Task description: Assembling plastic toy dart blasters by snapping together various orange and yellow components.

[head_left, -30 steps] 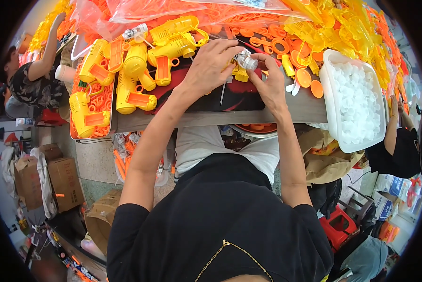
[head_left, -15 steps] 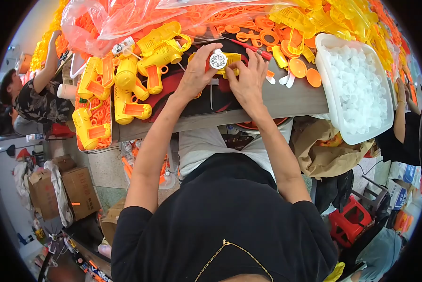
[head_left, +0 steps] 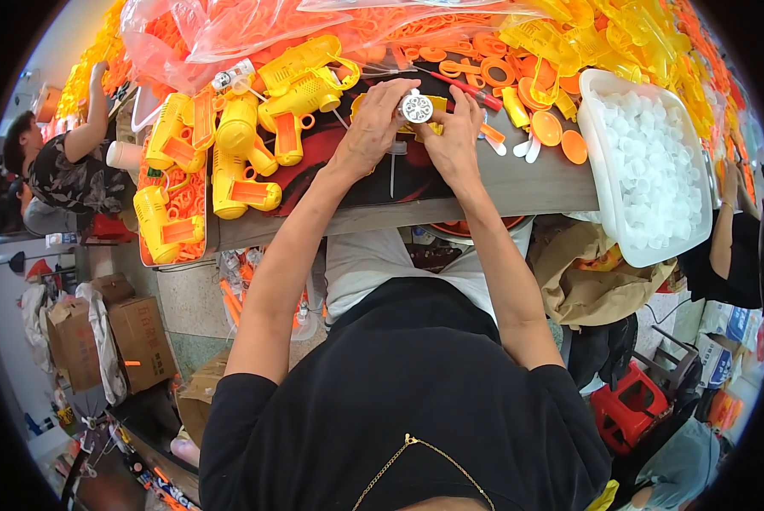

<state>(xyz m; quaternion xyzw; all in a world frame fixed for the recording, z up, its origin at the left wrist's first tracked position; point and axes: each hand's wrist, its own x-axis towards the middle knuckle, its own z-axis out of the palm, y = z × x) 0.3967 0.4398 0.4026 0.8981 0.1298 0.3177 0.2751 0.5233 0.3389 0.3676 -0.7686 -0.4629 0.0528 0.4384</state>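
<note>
Over the dark mat [head_left: 314, 175], my left hand [head_left: 370, 128] is closed on a small white round part [head_left: 416, 107] with several holes in its face. My right hand [head_left: 455, 146] is closed at a yellow plastic shell [head_left: 438, 104] just behind that part. Its thumb lies close beneath the white part. The fingers cover much of the shell. Between my wrists, a thin white rod with a wider head [head_left: 397, 149] lies on the mat. A red-handled tool [head_left: 476, 92] lies beyond my right hand.
Yellow toy-like bodies with orange panels [head_left: 246, 145] crowd the left. A white tub [head_left: 599, 170] of translucent caps stands right. Orange discs [head_left: 547, 129] lie near it. A plastic bag of orange parts [head_left: 254, 34] fills the back. A person [head_left: 71, 157] works at far left.
Both hands and the white part have shifted slightly right in the picture, as has the whole table scene. My right thumb and fingers have closed in nearer the white part.
</note>
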